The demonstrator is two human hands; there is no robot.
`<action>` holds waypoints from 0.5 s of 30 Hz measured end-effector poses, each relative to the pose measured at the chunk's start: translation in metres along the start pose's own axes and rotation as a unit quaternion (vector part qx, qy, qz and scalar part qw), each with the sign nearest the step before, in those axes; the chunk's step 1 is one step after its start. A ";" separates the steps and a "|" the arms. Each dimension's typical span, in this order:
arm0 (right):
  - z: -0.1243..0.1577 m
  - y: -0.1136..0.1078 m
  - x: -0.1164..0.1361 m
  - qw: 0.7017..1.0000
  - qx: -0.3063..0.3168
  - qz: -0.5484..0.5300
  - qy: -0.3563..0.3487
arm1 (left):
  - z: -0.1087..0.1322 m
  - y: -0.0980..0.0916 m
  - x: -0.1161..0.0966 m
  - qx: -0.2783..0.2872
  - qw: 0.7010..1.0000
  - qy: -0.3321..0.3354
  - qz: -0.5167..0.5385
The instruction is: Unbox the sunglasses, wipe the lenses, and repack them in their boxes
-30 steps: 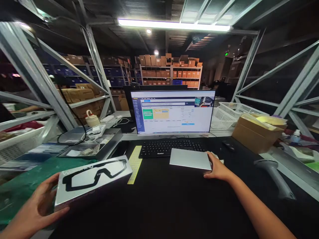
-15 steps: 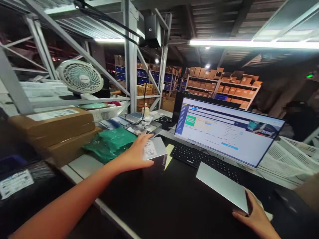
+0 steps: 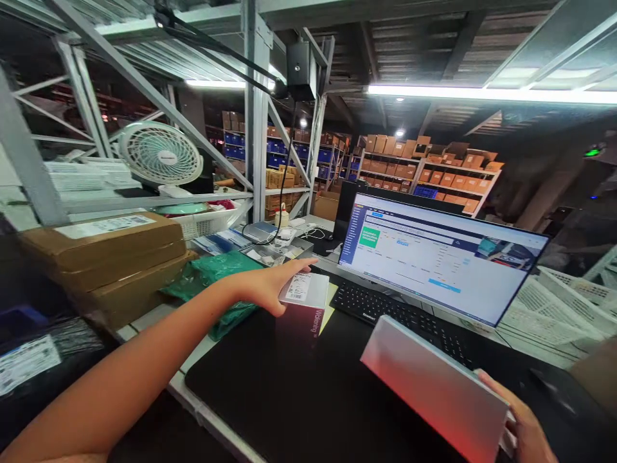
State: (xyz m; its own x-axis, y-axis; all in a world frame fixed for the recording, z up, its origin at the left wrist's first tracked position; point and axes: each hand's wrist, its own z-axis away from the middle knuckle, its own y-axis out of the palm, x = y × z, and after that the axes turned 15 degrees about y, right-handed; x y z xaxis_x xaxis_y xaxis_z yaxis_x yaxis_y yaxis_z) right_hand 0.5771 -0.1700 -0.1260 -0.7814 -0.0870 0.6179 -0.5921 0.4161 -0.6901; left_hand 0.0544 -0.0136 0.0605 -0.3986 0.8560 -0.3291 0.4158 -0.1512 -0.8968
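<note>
A small box (image 3: 315, 289) with a silvery top, a white barcode label and a dark side with lettering stands on the black desk mat (image 3: 270, 399). My left hand (image 3: 272, 283) reaches in from the left and grips it, thumb on the near side and fingers on the far side. Further right, a longer silver box (image 3: 434, 386) is tilted up above the mat, with a red glow on its broad face. My right hand (image 3: 523, 411) is closed around its right end; some of those fingers are hidden behind the box.
A monitor (image 3: 443, 257) and black keyboard (image 3: 400, 315) stand behind the boxes. A mouse (image 3: 552, 389) lies at right. Brown cartons (image 3: 106, 257), a green plastic bag (image 3: 226, 270) and a fan (image 3: 161, 157) are at left. White baskets (image 3: 573, 308) stand right of the monitor.
My right hand has turned the long box so its broad face shows, and brought it nearer; a red glow now appears on it. My left hand stays at the small box.
</note>
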 end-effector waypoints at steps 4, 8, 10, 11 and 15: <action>0.035 0.023 0.012 0.961 -0.044 0.092 -0.258 | -0.017 -0.012 0.016 0.057 0.998 -0.001 -0.015; 0.054 0.032 0.037 0.920 0.209 0.125 -0.306 | -0.017 -0.018 0.035 0.063 0.997 0.005 -0.044; 0.052 0.033 0.052 0.898 0.361 0.094 -0.232 | -0.014 -0.013 0.029 0.039 0.996 0.015 -0.077; 0.050 0.032 0.059 0.885 0.419 0.068 -0.192 | -0.013 -0.008 0.019 0.013 0.994 0.028 -0.101; 0.040 0.023 0.077 0.846 0.515 -0.021 -0.136 | -0.016 0.046 -0.046 0.001 0.991 0.110 -0.082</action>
State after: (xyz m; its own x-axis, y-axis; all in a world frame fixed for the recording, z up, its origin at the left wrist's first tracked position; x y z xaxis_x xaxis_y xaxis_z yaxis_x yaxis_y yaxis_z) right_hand 0.4953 -0.2036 -0.1095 -0.6896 -0.3456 0.6364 -0.3685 -0.5891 -0.7192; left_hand 0.1052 -0.0518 0.0390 -0.2726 0.9561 -0.1075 0.3595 -0.0024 -0.9332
